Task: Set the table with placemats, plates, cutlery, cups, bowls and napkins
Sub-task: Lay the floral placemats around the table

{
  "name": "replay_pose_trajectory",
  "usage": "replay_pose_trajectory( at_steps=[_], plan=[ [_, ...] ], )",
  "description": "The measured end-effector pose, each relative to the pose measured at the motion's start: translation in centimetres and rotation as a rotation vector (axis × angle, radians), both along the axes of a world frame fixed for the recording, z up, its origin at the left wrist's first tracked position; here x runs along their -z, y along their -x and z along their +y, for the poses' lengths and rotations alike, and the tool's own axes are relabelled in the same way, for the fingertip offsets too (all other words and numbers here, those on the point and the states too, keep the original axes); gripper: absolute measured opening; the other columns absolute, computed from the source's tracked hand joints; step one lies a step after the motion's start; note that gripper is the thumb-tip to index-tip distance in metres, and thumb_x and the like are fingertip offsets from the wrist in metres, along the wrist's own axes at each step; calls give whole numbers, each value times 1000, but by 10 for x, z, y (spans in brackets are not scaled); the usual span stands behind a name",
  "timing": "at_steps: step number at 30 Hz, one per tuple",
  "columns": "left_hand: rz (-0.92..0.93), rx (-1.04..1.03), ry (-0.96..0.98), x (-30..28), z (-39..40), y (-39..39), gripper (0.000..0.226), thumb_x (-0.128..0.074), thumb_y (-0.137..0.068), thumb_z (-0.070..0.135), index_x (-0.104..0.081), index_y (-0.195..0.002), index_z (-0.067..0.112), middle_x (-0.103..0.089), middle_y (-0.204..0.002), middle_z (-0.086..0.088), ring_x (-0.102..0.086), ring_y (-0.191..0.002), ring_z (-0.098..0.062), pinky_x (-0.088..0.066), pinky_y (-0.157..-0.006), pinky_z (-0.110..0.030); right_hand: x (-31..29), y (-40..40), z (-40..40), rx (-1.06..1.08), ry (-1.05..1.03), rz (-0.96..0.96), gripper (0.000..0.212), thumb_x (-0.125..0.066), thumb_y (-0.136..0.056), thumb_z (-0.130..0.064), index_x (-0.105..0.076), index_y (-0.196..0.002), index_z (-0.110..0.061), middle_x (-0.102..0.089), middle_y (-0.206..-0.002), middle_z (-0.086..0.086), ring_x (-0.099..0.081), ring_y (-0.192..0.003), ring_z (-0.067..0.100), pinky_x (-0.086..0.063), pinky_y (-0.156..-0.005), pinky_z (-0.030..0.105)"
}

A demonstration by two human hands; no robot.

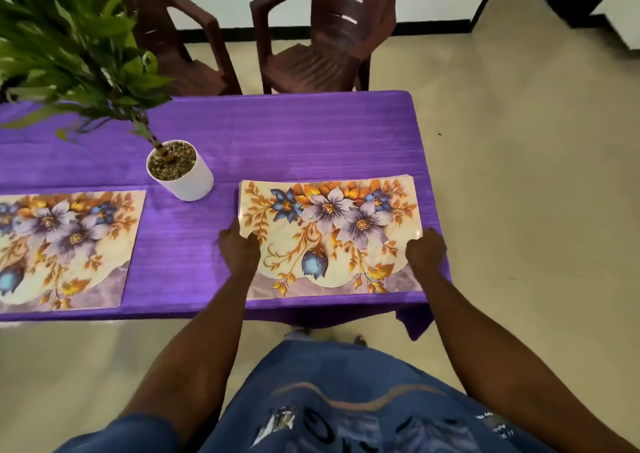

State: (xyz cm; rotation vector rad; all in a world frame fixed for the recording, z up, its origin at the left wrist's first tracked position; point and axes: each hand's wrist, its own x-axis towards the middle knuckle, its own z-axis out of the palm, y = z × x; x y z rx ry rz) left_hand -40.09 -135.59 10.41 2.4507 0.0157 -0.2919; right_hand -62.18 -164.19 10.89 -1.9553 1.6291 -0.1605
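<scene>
The task is at its start. Two floral placemats lie on the counter (277,134), which is draped in a purple cloth with a fine streaked weave that hangs over the near edge and the right corner. The first placemat (65,248) lies flat along the near edge toward the left, running out of view there. The second placemat (329,238) sits by the near right corner, squared to the near edge, and both hands are on it.

The left hand (239,248) holds the mat's left edge, its grip curled round that edge with the thumb on top. The right hand (426,250) holds the right edge in the same way; the fingertips underneath are hidden, so how tightly either grip closes I cannot tell. By my reading the mat is being laid down or straightened.

No plates, cutlery, cups, bowls or napkins are visible, so nearly all of the setting remains.

The mats look thin, stiff and glossy, rectangular with rounded corners, printed with lilac and blue flowers and orange leaves. A white cylindrical plant pot (180,172) topped with gravel stands between the mats, toward the middle of the counter. Two moulded brown plastic chairs (322,37) stand beyond the far edge.
</scene>
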Motion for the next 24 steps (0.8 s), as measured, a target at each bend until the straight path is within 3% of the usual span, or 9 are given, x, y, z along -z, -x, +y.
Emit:
replay_pose_trajectory(
  at_steps=[3, 7, 10, 14, 19, 24],
  plan=[
    [0, -9, -30, 3, -2, 5, 44, -66, -89, 20, -56, -131, 13, -59, -115, -23, -53, -112, -41, -45, -90, -43, 1, 8, -7, -26, -27, -9, 38, -57, -84, -5, -58, -121, 4, -59, -122, 24, -57, -113, 41, -46, -95, 41],
    [102, -138, 123, -4, -1, 3, 62, -72, -87, 15, -44, -142, 5, -57, -134, -18, -52, -125, -36, -45, -97, -43, -1, 9, -12, -29, -56, -18, 29, -58, -87, -7, -61, -114, 4, -61, -117, 24, -61, -105, 39, -49, -86, 38],
    [136, -138, 161, -10, 4, 0, 41, -69, -89, 19, -55, -127, 10, -64, -124, -12, -60, -115, -33, -50, -88, -39, 4, 4, -10, -61, -24, -46, 24, -59, -85, -4, -65, -106, 4, -66, -111, 23, -62, -103, 39, -49, -84, 39],
    [155, -139, 128, -13, 12, -3, 47, -67, -92, 16, -52, -136, 10, -58, -135, -12, -55, -123, -32, -47, -98, -43, 8, -7, -1, -71, -6, -40, 24, -61, -86, -6, -67, -108, 3, -67, -111, 21, -62, -104, 38, -49, -82, 38],
    [70, -123, 126, -9, 28, -10, 34, -67, -90, 15, -58, -122, 6, -64, -123, -15, -61, -114, -32, -53, -91, -47, 11, -14, 13, -49, 17, -37, 28, -65, -87, -11, -66, -112, 2, -64, -114, 23, -60, -107, 39, -50, -85, 40],
    [64, -158, 119, -3, 31, -7, 24, -56, -91, 6, -66, -113, 5, -70, -111, -12, -66, -102, -31, -55, -82, -41, 7, -12, 11, -11, 8, -56, 29, -68, -84, -7, -63, -110, 5, -63, -114, 24, -59, -108, 40, -48, -84, 39]
  ],
)
